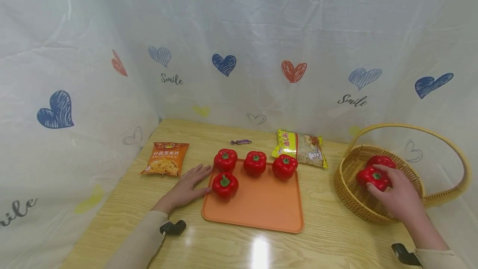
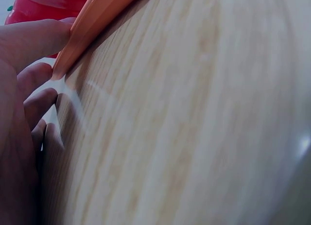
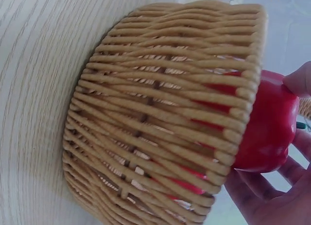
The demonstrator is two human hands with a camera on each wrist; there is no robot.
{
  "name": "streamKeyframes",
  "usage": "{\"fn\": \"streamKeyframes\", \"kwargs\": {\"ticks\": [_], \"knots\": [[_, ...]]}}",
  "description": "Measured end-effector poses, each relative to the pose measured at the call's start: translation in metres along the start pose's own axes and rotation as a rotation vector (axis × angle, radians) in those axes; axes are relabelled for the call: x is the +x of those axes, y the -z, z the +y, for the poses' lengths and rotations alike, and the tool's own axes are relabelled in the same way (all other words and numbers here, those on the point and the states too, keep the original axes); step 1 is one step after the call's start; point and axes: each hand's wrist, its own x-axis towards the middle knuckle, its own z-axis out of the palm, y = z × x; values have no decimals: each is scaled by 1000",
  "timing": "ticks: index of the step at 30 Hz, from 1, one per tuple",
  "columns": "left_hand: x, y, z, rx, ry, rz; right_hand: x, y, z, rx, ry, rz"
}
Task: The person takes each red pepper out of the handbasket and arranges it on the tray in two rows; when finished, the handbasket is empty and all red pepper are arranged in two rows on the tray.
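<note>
Bright white glare on tabletop point(image 1: 321, 227)

We are looking into a sheeted-off tabletop spot, where white sheeting point(image 1: 242, 24) is hanging in folds behind and to the left of a wood-grain table point(image 1: 325, 235). Printed hearts point(image 1: 224, 64) and "Smile" lettering point(image 1: 171, 79) are giving a homely look, but the sheeting is hiding the wider room, whose kind we are leaving undecided.

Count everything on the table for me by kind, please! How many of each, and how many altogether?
Red peppers in sight: 6
Food packets: 2
Wrapped candy: 1
Orange tray: 1
Wicker basket: 1
Total: 11
</note>
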Motion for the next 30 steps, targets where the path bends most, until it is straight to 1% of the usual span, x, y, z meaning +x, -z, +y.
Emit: {"fn": "streamKeyframes", "kwargs": {"ticks": [7,19,25,30], "knots": [[0,0,0,5,-4,-1,-2,2,-9,11,0,-9],[1,-1,-1,12,-36,18,-6,4,-26,46,71,14],[1,-1,0,14,-49,25,-8,5,-33,44,85,-1],[2,-2,-1,18,-55,32,-10,7,-36,47,103,14]]}}
